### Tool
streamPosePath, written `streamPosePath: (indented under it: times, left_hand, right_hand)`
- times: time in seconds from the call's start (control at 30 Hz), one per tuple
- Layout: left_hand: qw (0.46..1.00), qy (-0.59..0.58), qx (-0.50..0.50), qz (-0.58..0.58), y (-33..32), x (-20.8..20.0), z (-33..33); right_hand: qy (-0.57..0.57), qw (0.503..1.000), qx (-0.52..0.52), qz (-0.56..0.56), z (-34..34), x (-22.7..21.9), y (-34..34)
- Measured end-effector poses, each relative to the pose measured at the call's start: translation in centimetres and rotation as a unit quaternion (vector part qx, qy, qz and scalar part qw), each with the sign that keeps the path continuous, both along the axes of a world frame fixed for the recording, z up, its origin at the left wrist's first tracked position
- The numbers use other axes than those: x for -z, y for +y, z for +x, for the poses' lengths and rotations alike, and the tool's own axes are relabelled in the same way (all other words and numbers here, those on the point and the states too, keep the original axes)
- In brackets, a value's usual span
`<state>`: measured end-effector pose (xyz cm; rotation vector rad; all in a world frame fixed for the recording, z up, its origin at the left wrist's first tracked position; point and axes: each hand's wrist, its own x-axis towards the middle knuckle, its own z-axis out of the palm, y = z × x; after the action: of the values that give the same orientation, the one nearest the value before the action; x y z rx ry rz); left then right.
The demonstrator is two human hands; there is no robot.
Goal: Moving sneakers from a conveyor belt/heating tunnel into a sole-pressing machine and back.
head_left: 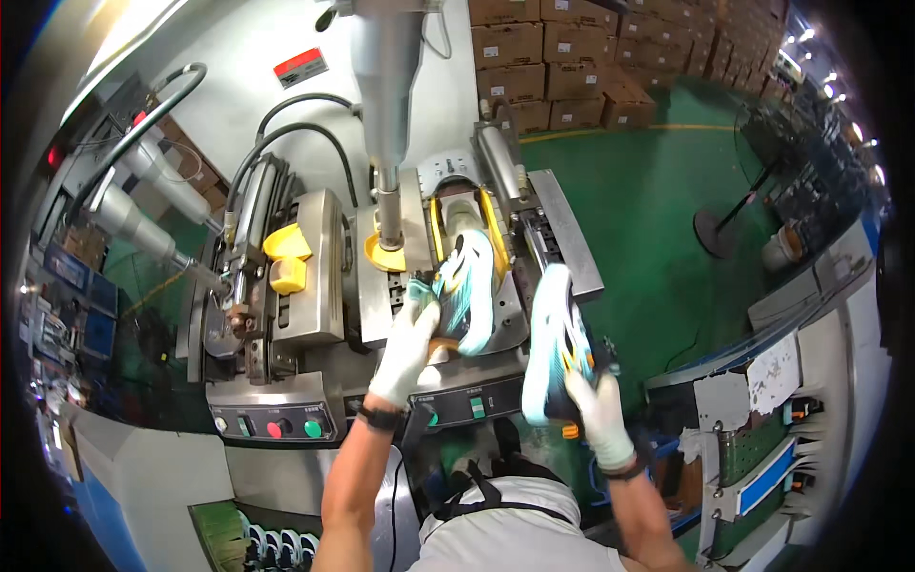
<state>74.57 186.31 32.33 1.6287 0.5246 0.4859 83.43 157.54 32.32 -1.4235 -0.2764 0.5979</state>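
My left hand, in a white glove, is closed on the collar end of a teal sneaker with a white sole edge. That sneaker lies tilted over the near end of a yellow-lined mould on the press; I cannot tell whether it touches the mould. My right hand, gloved too, grips a second sneaker of the same kind by its heel end. It hangs just off the press's right side, toe pointing away from me, with an orange tab near the heel.
A metal cylinder comes down beside the mould onto a yellow pad. Further left stand more yellow pads and a button panel. Stacked cartons fill the back. A rack stands at right, more shoes at lower left.
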Motion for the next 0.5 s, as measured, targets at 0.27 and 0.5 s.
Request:
streamPosePath:
  times: [0.27,0.5]
  left_hand:
    - [0.979,0.185,-0.024,-0.086,-6.2,2.4,-27.8]
    - [0.873,0.36,-0.325,-0.048,-13.6,7.5,-40.2]
  right_hand:
    - [-0.29,0.87,-0.132,-0.377,20.2,8.3,26.7]
    - [-0.475,0.819,-0.085,-0.31,18.4,15.1,32.6]
